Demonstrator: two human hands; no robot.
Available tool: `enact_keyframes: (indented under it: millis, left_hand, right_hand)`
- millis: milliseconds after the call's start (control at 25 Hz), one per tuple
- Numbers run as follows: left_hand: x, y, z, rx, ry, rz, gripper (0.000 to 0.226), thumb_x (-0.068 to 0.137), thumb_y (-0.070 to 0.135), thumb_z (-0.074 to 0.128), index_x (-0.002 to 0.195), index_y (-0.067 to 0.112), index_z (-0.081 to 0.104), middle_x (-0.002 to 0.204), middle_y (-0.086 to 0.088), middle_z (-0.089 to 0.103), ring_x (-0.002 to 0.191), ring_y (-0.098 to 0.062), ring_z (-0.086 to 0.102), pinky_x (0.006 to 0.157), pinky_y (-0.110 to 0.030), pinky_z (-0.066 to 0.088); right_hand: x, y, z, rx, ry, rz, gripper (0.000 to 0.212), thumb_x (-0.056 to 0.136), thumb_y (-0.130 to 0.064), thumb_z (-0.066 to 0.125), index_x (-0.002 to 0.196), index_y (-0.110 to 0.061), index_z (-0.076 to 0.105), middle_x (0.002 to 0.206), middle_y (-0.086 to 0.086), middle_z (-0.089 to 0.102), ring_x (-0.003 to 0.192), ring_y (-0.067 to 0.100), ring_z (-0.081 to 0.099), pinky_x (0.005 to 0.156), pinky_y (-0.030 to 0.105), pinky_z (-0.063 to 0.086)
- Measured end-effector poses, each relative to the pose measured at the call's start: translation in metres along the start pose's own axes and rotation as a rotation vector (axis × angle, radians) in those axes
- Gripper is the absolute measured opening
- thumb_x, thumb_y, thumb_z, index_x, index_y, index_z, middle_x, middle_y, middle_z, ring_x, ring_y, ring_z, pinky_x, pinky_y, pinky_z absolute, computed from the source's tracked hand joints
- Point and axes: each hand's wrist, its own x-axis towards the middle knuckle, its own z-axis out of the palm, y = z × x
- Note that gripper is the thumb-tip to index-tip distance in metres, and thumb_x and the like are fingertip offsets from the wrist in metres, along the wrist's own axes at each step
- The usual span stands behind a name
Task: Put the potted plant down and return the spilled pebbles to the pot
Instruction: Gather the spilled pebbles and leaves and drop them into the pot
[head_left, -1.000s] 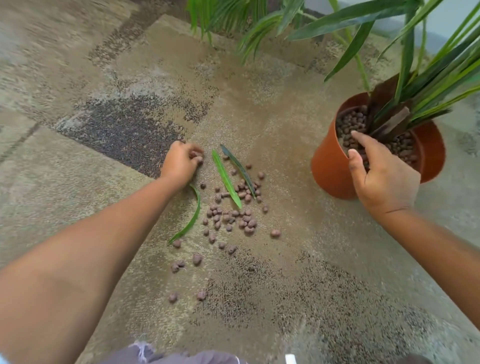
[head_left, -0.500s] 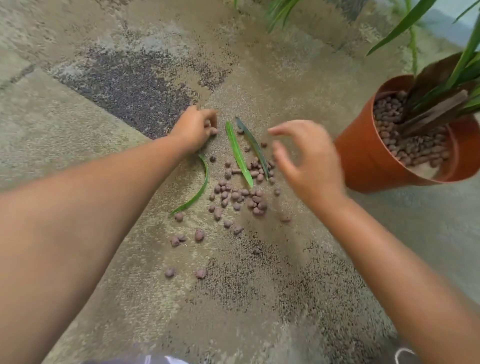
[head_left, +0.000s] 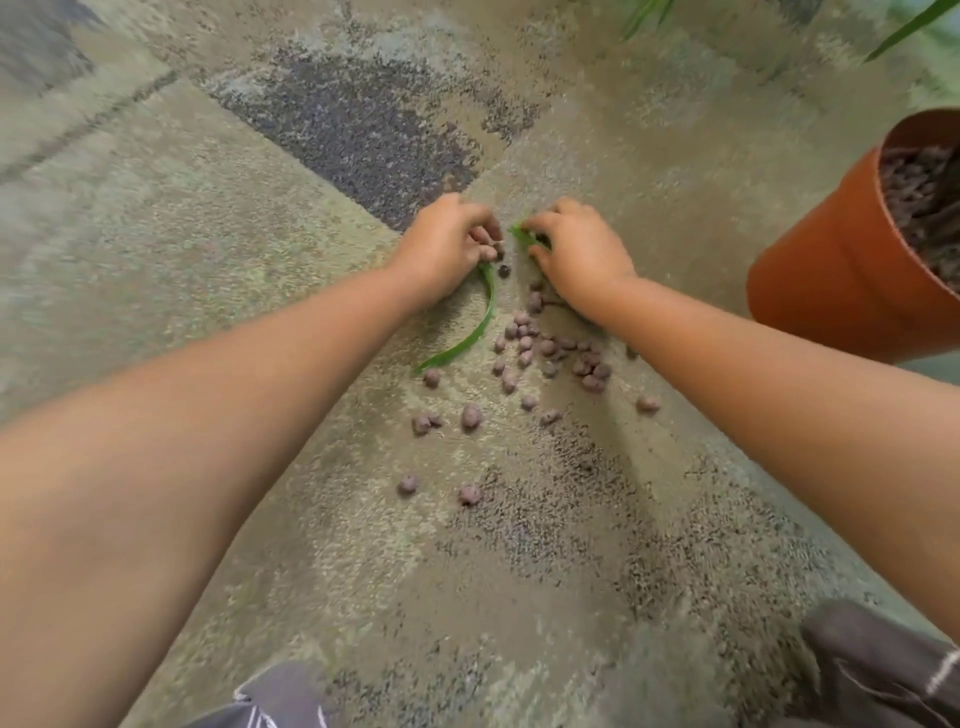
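Observation:
The orange pot (head_left: 841, 280) stands upright on the carpet at the right edge, filled with brown pebbles; most of its plant is out of frame. Several spilled pebbles (head_left: 545, 353) lie scattered on the carpet between my forearms. My left hand (head_left: 449, 241) rests at the far end of the spill, fingers curled around a few pebbles. My right hand (head_left: 576, 249) is right beside it, fingers closed on green fallen leaves (head_left: 522, 234) that it mostly hides. A curved green leaf (head_left: 475, 327) lies below my left hand.
Mottled beige and dark grey carpet (head_left: 363, 135) covers the floor. Green leaf tips (head_left: 909, 23) show at the top right. My knees in dark trousers (head_left: 883, 670) are at the bottom edge.
My right hand moved left from the pot, over the spill, and came down onto the two straight leaves beside my left hand. The view shifted left, so the pot slid to the right edge.

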Motion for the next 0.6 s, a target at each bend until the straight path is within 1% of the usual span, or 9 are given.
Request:
enact_keyframes:
  millis: [80, 120, 200, 280, 360, 440, 520, 600]
  left_hand:
    - [-0.024, -0.004, -0.009, 0.016, -0.005, 0.007, 0.023, 0.085, 0.012, 0.059, 0.107, 0.016, 0.061, 0.101, 0.0, 0.045, 0.084, -0.012, 0.051, 0.08, -0.024, 0.042]
    - [-0.037, -0.008, -0.014, 0.028, -0.012, -0.006, 0.025, 0.085, 0.013, 0.059, 0.11, 0.018, 0.059, 0.105, 0.0, 0.046, 0.088, -0.012, 0.051, 0.083, -0.025, 0.041]
    - [-0.059, -0.015, -0.025, 0.042, -0.043, -0.038, 0.026, 0.085, 0.015, 0.059, 0.111, 0.02, 0.056, 0.115, -0.003, 0.049, 0.098, -0.015, 0.055, 0.089, -0.03, 0.044]
    - [-0.08, -0.018, -0.032, 0.072, -0.057, -0.067, 0.027, 0.085, 0.017, 0.059, 0.111, 0.018, 0.056, 0.119, -0.005, 0.051, 0.102, -0.018, 0.056, 0.088, -0.028, 0.042]
    - [-0.096, -0.019, -0.034, 0.098, -0.051, -0.093, 0.024, 0.086, 0.016, 0.057, 0.11, 0.015, 0.056, 0.115, -0.004, 0.053, 0.1, -0.017, 0.054, 0.085, -0.024, 0.038]
    - [-0.109, -0.018, -0.029, 0.067, -0.089, -0.133, 0.02, 0.088, 0.011, 0.053, 0.107, 0.014, 0.056, 0.109, -0.004, 0.054, 0.097, -0.015, 0.052, 0.083, -0.022, 0.037]
    - [-0.118, -0.015, -0.021, 0.028, -0.131, -0.175, 0.019, 0.087, 0.011, 0.054, 0.106, 0.013, 0.056, 0.103, -0.003, 0.052, 0.096, -0.016, 0.053, 0.083, -0.021, 0.038]
    - [-0.122, -0.012, -0.017, 0.018, -0.11, -0.206, 0.022, 0.084, 0.017, 0.059, 0.106, 0.012, 0.056, 0.102, -0.003, 0.051, 0.091, -0.015, 0.052, 0.08, -0.022, 0.039]
  right_hand:
    - [-0.009, -0.009, -0.003, 0.014, -0.007, -0.047, 0.034, 0.09, -0.006, 0.051, 0.122, -0.016, 0.059, 0.12, 0.014, 0.057, 0.111, 0.034, 0.052, 0.09, 0.04, 0.046]
    - [-0.014, -0.013, -0.006, 0.03, -0.024, -0.054, 0.035, 0.089, -0.003, 0.052, 0.12, -0.016, 0.061, 0.119, 0.013, 0.058, 0.109, 0.033, 0.054, 0.09, 0.04, 0.047]
    - [-0.024, -0.014, -0.016, 0.065, -0.052, -0.031, 0.034, 0.088, -0.002, 0.054, 0.117, -0.017, 0.063, 0.121, 0.011, 0.059, 0.108, 0.029, 0.057, 0.091, 0.036, 0.048]
    - [-0.035, -0.009, -0.027, 0.14, -0.025, -0.002, 0.032, 0.087, -0.003, 0.057, 0.114, -0.017, 0.065, 0.123, 0.008, 0.061, 0.108, 0.025, 0.059, 0.09, 0.032, 0.048]
    - [-0.05, -0.002, -0.039, 0.238, 0.026, 0.04, 0.03, 0.086, -0.003, 0.06, 0.112, -0.017, 0.067, 0.12, 0.005, 0.063, 0.106, 0.02, 0.06, 0.086, 0.025, 0.046]
    - [-0.068, 0.012, -0.049, 0.373, 0.081, 0.128, 0.028, 0.084, -0.006, 0.063, 0.109, -0.016, 0.069, 0.115, 0.003, 0.066, 0.099, 0.015, 0.06, 0.081, 0.019, 0.043]
    - [-0.085, 0.027, -0.057, 0.477, 0.12, 0.228, 0.025, 0.082, -0.009, 0.066, 0.106, -0.016, 0.07, 0.102, 0.0, 0.066, 0.084, 0.008, 0.057, 0.074, 0.018, 0.041]
    - [-0.096, 0.039, -0.07, 0.511, 0.193, 0.267, 0.023, 0.081, -0.012, 0.068, 0.103, -0.019, 0.071, 0.092, -0.006, 0.062, 0.069, 0.0, 0.051, 0.068, 0.017, 0.039]
